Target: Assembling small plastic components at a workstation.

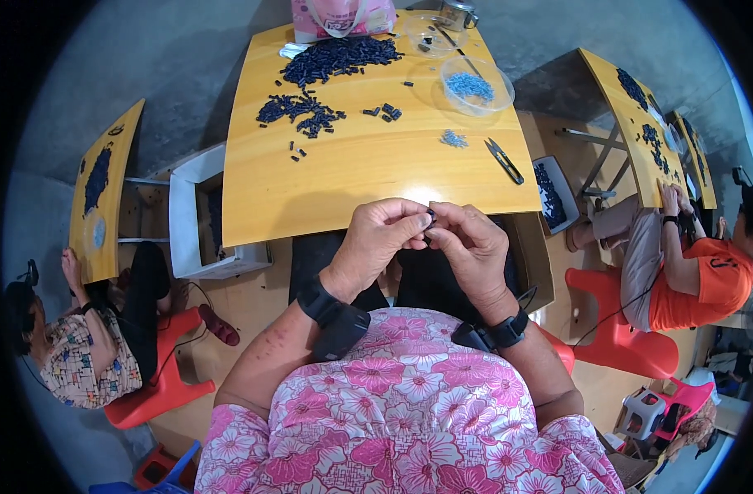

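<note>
My left hand [379, 244] and my right hand [473, 250] meet just off the near edge of the wooden table [352, 193]. Both are closed in a pinch, fingertips nearly touching, around a small black piece [430, 221]. Fingers cover most of it, so its exact shape is hidden. On the table lie a large pile of small black cylindrical pieces [331, 62] and a looser cluster of the same pieces [302, 114]. Black thread snips [505, 161] rest near the right edge, beside a little heap of pale blue bits [453, 139].
A clear bowl [508, 97] holds more blue bits; another clear bowl [409, 29] stands behind it. A pink bag [343, 18] is at the far edge. Open boxes [197, 247] flank the table. Co-workers sit left [96, 354] and right [689, 284] on red stools.
</note>
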### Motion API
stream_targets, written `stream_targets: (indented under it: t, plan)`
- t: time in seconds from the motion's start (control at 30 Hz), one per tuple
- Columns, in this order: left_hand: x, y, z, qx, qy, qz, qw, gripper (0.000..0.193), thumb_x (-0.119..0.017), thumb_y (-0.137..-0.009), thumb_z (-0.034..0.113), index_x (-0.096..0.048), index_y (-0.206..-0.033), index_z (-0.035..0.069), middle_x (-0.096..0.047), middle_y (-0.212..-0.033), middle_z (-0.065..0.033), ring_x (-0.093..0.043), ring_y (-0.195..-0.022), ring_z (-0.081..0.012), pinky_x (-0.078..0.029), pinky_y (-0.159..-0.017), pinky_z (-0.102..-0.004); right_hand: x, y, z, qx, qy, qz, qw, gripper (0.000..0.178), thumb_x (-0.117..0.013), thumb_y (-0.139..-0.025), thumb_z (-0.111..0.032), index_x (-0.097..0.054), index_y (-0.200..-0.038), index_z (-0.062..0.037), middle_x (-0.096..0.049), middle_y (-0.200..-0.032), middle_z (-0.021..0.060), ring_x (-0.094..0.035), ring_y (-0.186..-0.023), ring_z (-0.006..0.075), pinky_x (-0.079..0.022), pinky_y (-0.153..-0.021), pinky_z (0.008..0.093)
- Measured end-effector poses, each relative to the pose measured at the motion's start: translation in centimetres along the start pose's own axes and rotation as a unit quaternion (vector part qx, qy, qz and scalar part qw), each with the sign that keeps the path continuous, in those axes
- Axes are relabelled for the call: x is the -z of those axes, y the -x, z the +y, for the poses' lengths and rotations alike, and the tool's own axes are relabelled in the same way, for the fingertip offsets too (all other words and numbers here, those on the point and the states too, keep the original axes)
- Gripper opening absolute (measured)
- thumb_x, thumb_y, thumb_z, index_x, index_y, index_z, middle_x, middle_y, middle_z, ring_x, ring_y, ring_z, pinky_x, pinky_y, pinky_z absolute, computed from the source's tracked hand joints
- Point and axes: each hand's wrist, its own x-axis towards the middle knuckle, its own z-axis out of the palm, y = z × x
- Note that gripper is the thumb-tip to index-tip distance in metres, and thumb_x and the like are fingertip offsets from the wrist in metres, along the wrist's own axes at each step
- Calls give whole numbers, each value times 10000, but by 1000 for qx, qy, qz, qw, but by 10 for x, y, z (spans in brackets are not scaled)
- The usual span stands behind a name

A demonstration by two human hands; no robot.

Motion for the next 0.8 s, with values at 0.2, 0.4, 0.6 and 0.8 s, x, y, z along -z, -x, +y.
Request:
stream_targets:
  t: [0.2, 0.4, 0.6, 0.8]
  plan:
    - [3, 2, -4, 41, 107, -16, 993, 222, -624, -961, 179, -669, -1089, 3, -682, -997, -56, -649, -857, -109, -527, -743, -225, -4, -4, -1, 11, -16, -10, 1000, 301, -721, -808, -2, -685, -1104, -43, -649, -832, 55, -645, -748, 129, -530, -695, 260]
    - [1, 4, 0, 51, 127, -13, 990, 215, -610, -979, 193, -655, -1041, -7, -609, -838, -17, -613, -777, -87, -519, -704, -201, -4, -6, -7, 53, 94, -36, 993, 315, -723, -808, -39, -649, -1113, -63, -612, -822, 83, -636, -751, 200, -512, -672, 296]
    - [-10, 10, 9, -26, 76, 2, 997, 250, -658, -948, 178, -645, -1093, -24, -605, -864, -11, -598, -769, -68, -512, -704, -196, -1, -6, -13, 95, 136, -30, 986, 306, -713, -820, -64, -636, -1115, -75, -590, -819, 94, -621, -753, 238, -500, -675, 324]
    - [-6, 10, 8, -151, -109, -40, 982, 498, -739, -813, 24, -585, -1286, 19, -671, -1048, -34, -609, -929, -80, -502, -844, -235, 1, -4, -11, 124, 129, -21, 984, 308, -699, -809, -51, -637, -1110, -74, -602, -837, 94, -619, -759, 237, -500, -685, 321]
